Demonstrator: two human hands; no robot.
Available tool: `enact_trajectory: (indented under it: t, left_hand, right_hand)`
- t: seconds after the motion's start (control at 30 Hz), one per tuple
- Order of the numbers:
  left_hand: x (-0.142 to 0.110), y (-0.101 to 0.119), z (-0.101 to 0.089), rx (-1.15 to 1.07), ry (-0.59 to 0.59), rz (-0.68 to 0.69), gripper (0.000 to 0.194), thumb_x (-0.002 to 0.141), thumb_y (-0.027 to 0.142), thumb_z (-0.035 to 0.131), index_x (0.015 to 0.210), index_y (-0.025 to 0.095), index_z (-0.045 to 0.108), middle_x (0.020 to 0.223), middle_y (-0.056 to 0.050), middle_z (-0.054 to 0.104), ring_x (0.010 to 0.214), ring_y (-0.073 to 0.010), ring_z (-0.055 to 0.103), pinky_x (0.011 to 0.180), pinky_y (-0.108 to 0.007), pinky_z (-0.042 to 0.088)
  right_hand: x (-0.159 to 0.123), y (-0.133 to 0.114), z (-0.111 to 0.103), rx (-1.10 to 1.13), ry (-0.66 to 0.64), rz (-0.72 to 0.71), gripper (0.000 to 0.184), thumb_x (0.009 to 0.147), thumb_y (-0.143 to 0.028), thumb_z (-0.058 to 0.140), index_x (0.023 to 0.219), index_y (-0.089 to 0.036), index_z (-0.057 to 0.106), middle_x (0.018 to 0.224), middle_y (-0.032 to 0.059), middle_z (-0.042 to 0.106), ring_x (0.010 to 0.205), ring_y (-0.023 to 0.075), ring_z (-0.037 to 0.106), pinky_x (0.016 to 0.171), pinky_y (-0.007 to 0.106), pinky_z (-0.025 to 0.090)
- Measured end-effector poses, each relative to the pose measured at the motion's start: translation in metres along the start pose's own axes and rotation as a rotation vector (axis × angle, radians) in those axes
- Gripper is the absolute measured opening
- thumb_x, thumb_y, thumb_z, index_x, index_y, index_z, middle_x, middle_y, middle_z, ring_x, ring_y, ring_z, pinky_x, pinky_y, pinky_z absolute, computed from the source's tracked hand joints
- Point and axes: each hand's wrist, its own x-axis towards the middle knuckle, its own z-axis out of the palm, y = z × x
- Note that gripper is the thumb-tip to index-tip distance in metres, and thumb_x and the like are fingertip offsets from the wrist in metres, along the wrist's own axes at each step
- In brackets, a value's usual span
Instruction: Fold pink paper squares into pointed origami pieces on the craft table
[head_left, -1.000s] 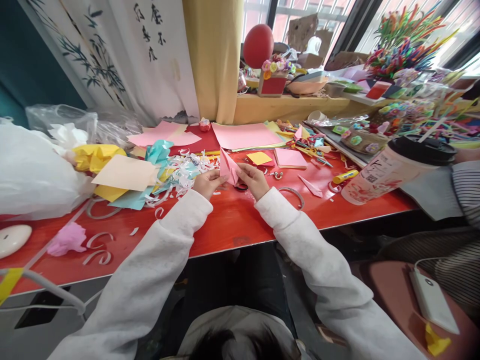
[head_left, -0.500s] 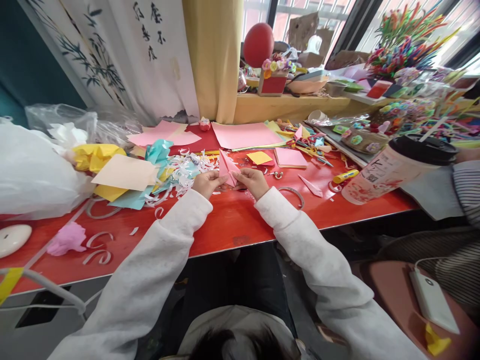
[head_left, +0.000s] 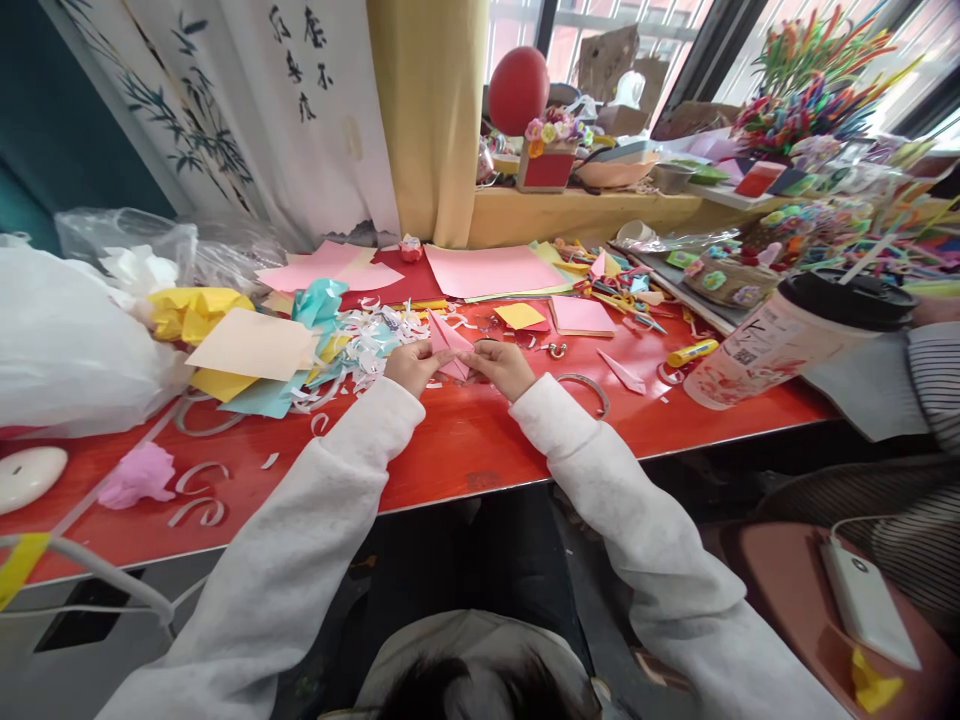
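Pink folded paper (head_left: pixel 448 345) lowered toward table, pinched between left hand (head_left: pixel 411 366) and right hand (head_left: pixel 501 367) grips

pink folded paper (head_left: pixel 448 345): lower part hidden by fingers | striped sleeve (head_left: pixel 934 375): cut by right edge

A red table (head_left: pixel 465 450) carries shredded paper (head_left: pixel 367 345) left of the left hand (head_left: pixel 412 367), pink sheets (head_left: pixel 487 270) beyond both hands, a metal ring (head_left: pixel 589 388) right of the right hand (head_left: pixel 502 367), and a lidded cup (head_left: pixel 787 335) farther right.
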Motion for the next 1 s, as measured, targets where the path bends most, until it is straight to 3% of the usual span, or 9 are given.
enact_trajectory:
  t: [0.13, 0.43, 0.73, 1.0]
  left_hand:
    - [-0.0016, 0.0032, 0.0002, -0.083, -0.027, 0.004, 0.033, 0.059, 0.036, 0.064, 0.079, 0.01, 0.066, 0.068, -0.005, 0.065, 0.059, -0.0163, 0.06, 0.062, -0.031, 0.051]
    - [0.0014, 0.0024, -0.0033, -0.089, 0.03, 0.003, 0.035, 0.056, 0.036, 0.067, 0.08, 0.011, 0.067, 0.069, -0.004, 0.066, 0.065, -0.0169, 0.06, 0.065, -0.031, 0.05]
    - [0.0024, 0.0033, -0.0006, -0.095, -0.002, -0.032, 0.032, 0.056, 0.034, 0.067, 0.078, 0.011, 0.067, 0.069, -0.005, 0.065, 0.063, -0.016, 0.06, 0.059, -0.03, 0.051]
    - [0.0009, 0.0042, -0.0011, -0.132, -0.004, -0.057, 0.029, 0.055, 0.03, 0.069, 0.074, 0.01, 0.066, 0.067, -0.005, 0.065, 0.062, -0.0153, 0.059, 0.061, -0.03, 0.051]
  right_hand:
    - [-0.0006, -0.0039, 0.0015, 0.099, -0.015, 0.031, 0.029, 0.058, -0.041, 0.065, 0.06, -0.016, 0.05, 0.056, -0.0027, 0.057, 0.055, 0.0115, 0.059, 0.057, 0.026, 0.052]
    - [-0.0016, -0.0044, -0.0018, 0.254, -0.027, 0.111, 0.03, 0.057, -0.037, 0.068, 0.069, -0.015, 0.052, 0.063, -0.0005, 0.062, 0.059, 0.0108, 0.061, 0.064, 0.029, 0.053]
    - [-0.0003, -0.0036, 0.0, 0.235, 0.118, 0.051, 0.032, 0.052, -0.036, 0.071, 0.055, -0.015, 0.047, 0.047, -0.0052, 0.052, 0.043, 0.0055, 0.051, 0.047, 0.019, 0.047]
    - [0.0005, -0.0036, -0.0018, 0.235, 0.103, 0.07, 0.029, 0.053, -0.036, 0.07, 0.063, -0.015, 0.054, 0.053, -0.0033, 0.056, 0.047, 0.007, 0.053, 0.049, 0.021, 0.047]
